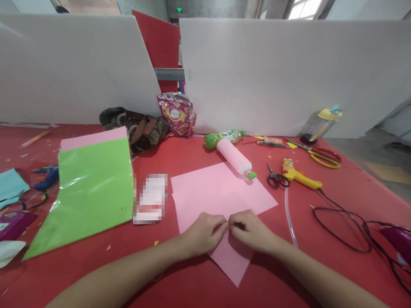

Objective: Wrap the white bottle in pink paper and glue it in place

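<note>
Over sheets of pink paper [205, 188], my left hand [205, 231] and my right hand [252, 231] meet with fingertips almost touching. Both are closed in a pinch; whatever lies between the fingers is too small or hidden to make out. The paper's near corner sticks out below the hands. On its far edge rests a bottle wrapped in pink paper [234, 156], lying on its side with a green cap toward me. Behind it lies an unwrapped green bottle [214, 140].
To the right are small black scissors [274, 179], a yellow glue gun [300, 176] with a looping cord, a clear glue stick [290, 218] and larger scissors [324, 157]. Left lie a green paper pack [93, 184] and a blurred-out white item [152, 196]. White panels [289, 77] stand behind.
</note>
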A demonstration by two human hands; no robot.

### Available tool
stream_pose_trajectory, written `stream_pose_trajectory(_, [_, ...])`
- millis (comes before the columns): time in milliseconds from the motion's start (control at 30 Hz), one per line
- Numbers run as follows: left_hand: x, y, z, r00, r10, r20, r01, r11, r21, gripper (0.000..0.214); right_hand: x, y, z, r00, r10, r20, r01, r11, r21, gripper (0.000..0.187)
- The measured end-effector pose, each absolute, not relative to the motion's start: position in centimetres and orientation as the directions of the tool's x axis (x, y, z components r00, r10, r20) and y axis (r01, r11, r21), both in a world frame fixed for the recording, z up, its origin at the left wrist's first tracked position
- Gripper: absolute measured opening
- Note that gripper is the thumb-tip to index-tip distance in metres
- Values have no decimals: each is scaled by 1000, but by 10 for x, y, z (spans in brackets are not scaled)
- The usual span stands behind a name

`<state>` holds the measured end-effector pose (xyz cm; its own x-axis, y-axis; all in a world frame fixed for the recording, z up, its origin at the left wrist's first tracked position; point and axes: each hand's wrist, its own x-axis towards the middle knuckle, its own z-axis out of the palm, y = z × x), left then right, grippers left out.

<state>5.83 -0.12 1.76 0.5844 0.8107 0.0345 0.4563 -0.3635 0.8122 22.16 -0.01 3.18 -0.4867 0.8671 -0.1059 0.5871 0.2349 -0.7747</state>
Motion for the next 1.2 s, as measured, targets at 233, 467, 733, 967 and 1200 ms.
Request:
stream_pose_trajectory(233, [54,4,25,498,863,83,453,-341,824,26,228,6,37,-416,882,-221,559,56,-827,11])
stream_pose_trajectory(467, [49,13,28,402,905,136,443,-322,837,26,238,16,40,-367,905,-216,495,-6,-869,13])
stream_pose_trajectory(733, [39,32,40,307,935,179,482,-315,817,27,251,27,36,-267,934,-236,344,-137,-929,15])
stream_pose_trajectory(967, [42,30,42,300,828,473,466,-560,685,24,239,22,34,-277,898,-342,66,-338,-939,18])
stream_pose_trajectory(1200, [55,12,19,746,461,481,312,-880,359,27,223,9,20,-396,878,-268,-82,-325,-942,25])
